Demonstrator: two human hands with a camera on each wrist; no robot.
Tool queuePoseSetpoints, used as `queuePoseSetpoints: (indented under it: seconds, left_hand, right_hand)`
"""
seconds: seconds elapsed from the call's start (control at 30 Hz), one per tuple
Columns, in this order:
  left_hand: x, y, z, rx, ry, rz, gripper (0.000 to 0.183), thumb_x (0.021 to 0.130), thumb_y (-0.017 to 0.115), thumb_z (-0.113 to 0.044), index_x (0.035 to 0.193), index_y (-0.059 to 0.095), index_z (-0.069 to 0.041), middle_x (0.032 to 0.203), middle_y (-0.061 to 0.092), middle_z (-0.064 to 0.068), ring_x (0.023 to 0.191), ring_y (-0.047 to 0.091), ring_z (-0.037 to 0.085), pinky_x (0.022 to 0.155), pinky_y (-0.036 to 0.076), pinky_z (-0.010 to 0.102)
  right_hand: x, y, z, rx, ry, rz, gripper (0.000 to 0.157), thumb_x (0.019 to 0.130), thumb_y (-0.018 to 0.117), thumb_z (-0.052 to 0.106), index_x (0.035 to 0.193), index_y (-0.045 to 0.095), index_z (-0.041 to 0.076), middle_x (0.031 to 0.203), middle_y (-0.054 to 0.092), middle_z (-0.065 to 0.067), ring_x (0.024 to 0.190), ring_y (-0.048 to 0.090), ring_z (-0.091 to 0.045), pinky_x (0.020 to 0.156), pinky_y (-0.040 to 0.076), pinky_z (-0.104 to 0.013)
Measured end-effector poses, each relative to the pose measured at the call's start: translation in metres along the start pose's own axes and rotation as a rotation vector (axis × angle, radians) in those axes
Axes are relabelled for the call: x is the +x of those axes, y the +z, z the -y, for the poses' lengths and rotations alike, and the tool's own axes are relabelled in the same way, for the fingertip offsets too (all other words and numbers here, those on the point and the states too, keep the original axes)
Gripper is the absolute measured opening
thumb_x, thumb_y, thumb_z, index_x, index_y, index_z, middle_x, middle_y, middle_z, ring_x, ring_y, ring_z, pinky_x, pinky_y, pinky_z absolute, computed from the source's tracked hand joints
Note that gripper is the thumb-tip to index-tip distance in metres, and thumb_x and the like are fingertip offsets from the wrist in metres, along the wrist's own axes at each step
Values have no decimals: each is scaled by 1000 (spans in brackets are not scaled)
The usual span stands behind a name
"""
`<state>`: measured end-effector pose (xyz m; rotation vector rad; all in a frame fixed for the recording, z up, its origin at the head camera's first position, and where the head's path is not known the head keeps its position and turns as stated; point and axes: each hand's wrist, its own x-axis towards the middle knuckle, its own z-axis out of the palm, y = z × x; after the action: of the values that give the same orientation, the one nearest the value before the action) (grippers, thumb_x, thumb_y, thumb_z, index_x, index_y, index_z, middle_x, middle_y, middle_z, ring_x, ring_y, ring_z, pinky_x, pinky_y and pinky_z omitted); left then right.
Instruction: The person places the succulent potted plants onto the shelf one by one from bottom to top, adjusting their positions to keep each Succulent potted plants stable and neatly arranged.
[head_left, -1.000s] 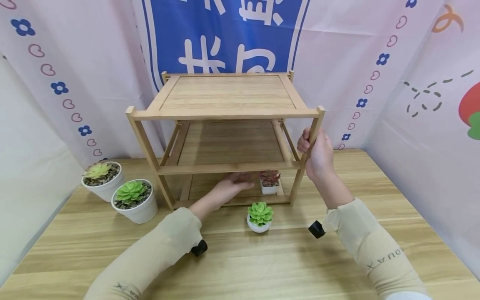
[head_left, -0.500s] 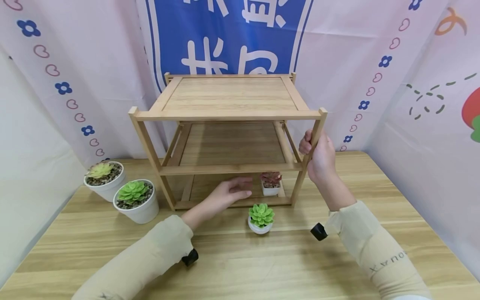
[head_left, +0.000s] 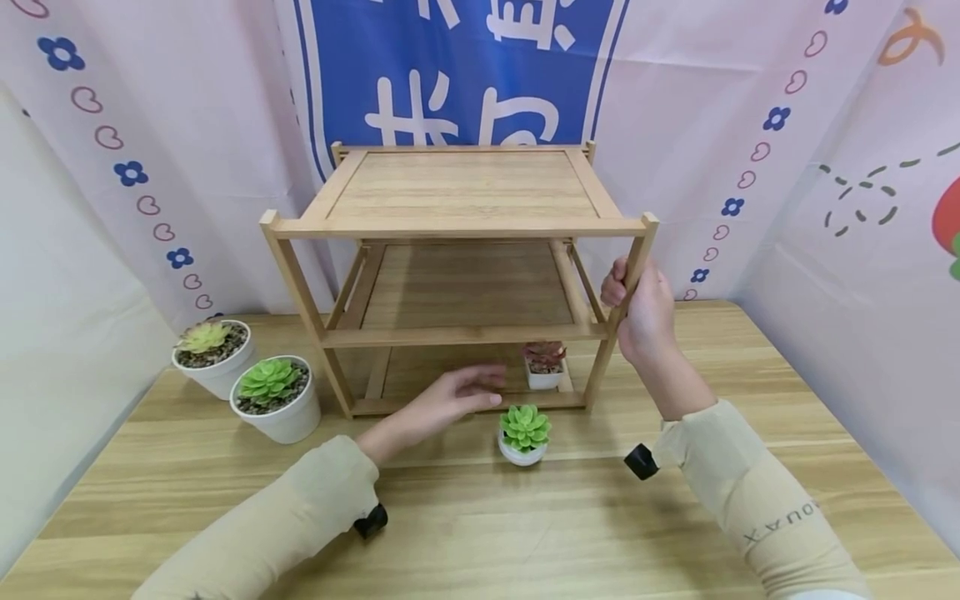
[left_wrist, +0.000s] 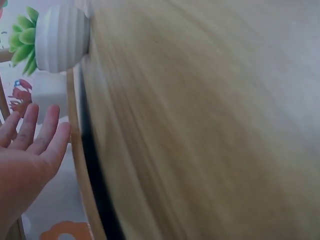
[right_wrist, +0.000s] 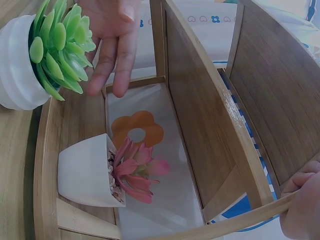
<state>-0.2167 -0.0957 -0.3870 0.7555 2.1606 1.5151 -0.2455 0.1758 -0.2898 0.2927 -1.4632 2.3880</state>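
My right hand grips the right front post of a three-tier wooden shelf, fingers wrapped round it. At the front of the bottom tier, my left hand reaches in with its fingers extended and holds nothing. To the right of those fingertips, a red succulent in a white square pot stands on the bottom tier; its pink-red leaves show fully in the right wrist view. A small green succulent in a round white pot stands on the table just before the shelf, close to my left fingers.
Two larger white pots, one with a bright green succulent and one with a yellowish succulent, stand on the wooden table left of the shelf. A patterned cloth hangs close behind the shelf.
My left hand has drawn back a little toward the front edge of the bottom tier, its thumb and fingers coming into clearer view. My right hand keeps its grip on the post.
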Motion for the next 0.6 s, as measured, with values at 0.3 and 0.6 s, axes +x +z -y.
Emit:
queuePoseSetpoints:
  seconds: [0.3, 0.6]
  left_hand:
    - [-1, -2, 9, 18, 10, 104, 68, 102, 65, -23, 158, 33, -1, 152, 47, 20, 133, 52, 35, 108, 46, 49]
    - [-2, 2, 8, 12, 20, 144, 71, 98, 70, -15, 158, 34, -1, 151, 46, 21, 134, 50, 34, 109, 46, 44]
  right_hand:
    - [0, -1, 0, 2, 1, 1, 47, 112, 27, 17, 72, 50, 13, 56, 41, 4, 51, 36, -8, 53, 27, -20]
    - [0, -1, 0, -1, -2, -10, 47, 113, 28, 18, 72, 51, 13, 56, 42, 4, 51, 36, -8, 53, 27, -20]
